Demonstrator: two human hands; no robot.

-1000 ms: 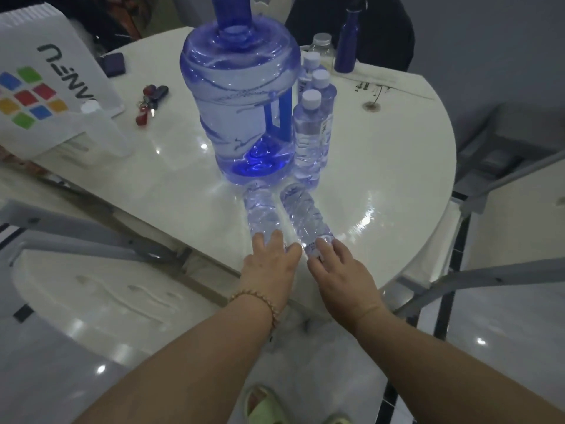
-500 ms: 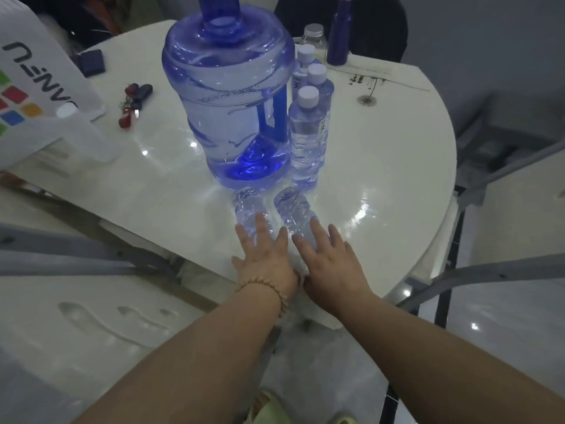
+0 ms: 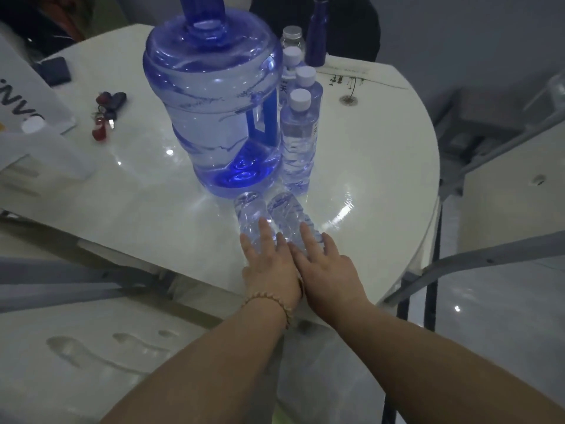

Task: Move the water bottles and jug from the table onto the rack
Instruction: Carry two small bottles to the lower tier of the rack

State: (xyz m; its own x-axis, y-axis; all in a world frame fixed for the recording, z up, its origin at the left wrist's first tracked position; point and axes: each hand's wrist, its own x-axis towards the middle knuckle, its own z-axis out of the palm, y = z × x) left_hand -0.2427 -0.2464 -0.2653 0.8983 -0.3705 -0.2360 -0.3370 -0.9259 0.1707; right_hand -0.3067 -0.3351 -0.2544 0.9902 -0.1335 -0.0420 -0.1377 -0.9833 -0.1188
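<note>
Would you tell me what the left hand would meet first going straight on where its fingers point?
Past the lying bottle under its fingers, the left hand would probably meet the base of the big jug.

Keys lie near a dark pouch.

Cropped upside-down letters "NV" on white board, upright bottle label print unreadable

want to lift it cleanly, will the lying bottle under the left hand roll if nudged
Likely yes: the bottle lies on its side on the glossy table, so a leftward nudge should roll it. Rightward, the second lying bottle beside it probably blocks it. Its thin ribbed wall may give slightly under the left hand.
</note>
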